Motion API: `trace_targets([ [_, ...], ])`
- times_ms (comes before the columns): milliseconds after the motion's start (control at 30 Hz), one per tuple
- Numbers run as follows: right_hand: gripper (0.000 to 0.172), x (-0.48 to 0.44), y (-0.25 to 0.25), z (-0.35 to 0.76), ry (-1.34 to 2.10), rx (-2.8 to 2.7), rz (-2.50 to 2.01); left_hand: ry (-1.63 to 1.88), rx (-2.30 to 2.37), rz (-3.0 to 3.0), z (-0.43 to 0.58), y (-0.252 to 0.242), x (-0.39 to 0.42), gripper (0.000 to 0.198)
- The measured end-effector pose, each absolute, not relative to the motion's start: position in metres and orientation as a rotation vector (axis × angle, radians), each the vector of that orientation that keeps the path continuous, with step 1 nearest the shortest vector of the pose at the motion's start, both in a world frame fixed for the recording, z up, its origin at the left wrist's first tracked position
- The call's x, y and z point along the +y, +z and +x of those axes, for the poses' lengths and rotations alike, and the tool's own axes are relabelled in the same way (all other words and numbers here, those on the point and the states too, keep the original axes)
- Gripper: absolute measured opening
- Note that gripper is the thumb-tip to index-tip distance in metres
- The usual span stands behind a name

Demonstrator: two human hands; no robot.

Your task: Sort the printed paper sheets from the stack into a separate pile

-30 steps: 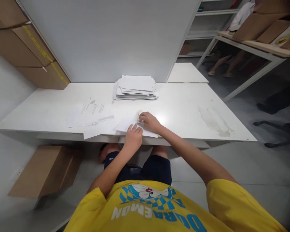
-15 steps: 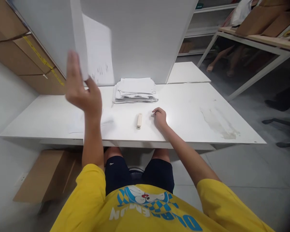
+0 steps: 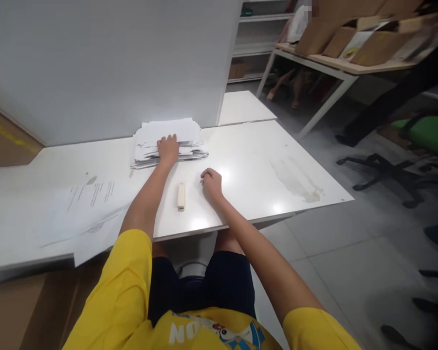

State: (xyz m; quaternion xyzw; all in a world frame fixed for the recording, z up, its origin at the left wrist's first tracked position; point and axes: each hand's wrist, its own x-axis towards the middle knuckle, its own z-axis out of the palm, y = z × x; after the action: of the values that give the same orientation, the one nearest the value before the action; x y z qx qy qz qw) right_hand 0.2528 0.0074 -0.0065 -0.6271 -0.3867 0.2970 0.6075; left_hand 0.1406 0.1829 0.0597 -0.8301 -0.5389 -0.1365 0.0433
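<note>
On the desk [image 3: 246, 155], the cream stapler [image 3: 181, 196] runs near-to-far.

We look across a glossy white desk [image 3: 248, 155] that meets a grey panel [image 3: 113, 63].
Beyond its right edge we see open white shelves [image 3: 257, 51], then a wood-topped table [image 3: 341, 69] on white legs, with a green chair [image 3: 423, 133] on a dark, spreading base nearer us; grey floor tiles [image 3: 324, 262] run below, and bright patches of light [image 3: 199, 222] gleam on the desk.
</note>
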Motion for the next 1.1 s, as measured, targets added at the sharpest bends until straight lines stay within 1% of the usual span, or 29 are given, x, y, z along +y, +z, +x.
trace_targets([
  [133, 0.015, 0.011, -0.008, 0.252, 0.706, -0.871, -1.445, -0.495, -1.618, -2.524, 0.139, 0.069, 0.171, 0.068],
  [200, 0.015, 0.01, -0.01, 0.253, 0.684, -0.892, -1.47, -0.541, -1.462, -2.582, 0.134, 0.076, 0.147, 0.071],
  [300, 0.016, 0.009, -0.014, 0.256, 0.651, -0.914, -1.483, -0.536, -1.172, -2.706, 0.111, 0.084, 0.093, 0.062],
  [367, 0.016, 0.008, -0.017, 0.258, 0.642, -0.933, -1.466, -0.518, -1.133, -2.728, 0.083, 0.086, 0.053, 0.052],
  [433, 0.016, 0.007, -0.019, 0.26, 0.646, -0.964, -1.455, -0.47, -1.222, -2.701, 0.043, 0.084, 0.016, 0.045],
  [500, 0.017, 0.005, -0.019, 0.261, 0.649, -0.985, -1.46, -0.337, -1.384, -2.651, -0.006, 0.076, -0.017, 0.046],
  [633, 0.02, 0.005, -0.019, 0.263, 0.599, -1.0, -1.518, 0.006, -1.71, -2.532, -0.095, 0.049, -0.059, 0.071],
  [733, 0.023, 0.005, -0.021, 0.265, 0.566, -1.047, -1.538, 0.123, -1.783, -2.652, -0.127, 0.031, -0.076, 0.077],
  [800, 0.026, 0.003, -0.023, 0.267, 0.548, -1.086, -1.521, 0.064, -1.699, -2.763, -0.134, 0.023, -0.083, 0.073],
  [933, 0.029, -0.002, -0.025, 0.27, 0.55, -1.14, -1.511, -0.211, -1.591, -2.799, -0.129, 0.017, -0.093, 0.048],
  [1033, 0.025, -0.004, -0.023, 0.268, 0.528, -1.239, -1.507, -0.507, -1.653, -2.656, -0.119, 0.016, -0.099, 0.044],
  [1100, 0.02, -0.005, -0.022, 0.265, 0.52, -1.362, -1.468, -0.649, -1.604, -2.618, -0.111, 0.014, -0.103, 0.043],
])
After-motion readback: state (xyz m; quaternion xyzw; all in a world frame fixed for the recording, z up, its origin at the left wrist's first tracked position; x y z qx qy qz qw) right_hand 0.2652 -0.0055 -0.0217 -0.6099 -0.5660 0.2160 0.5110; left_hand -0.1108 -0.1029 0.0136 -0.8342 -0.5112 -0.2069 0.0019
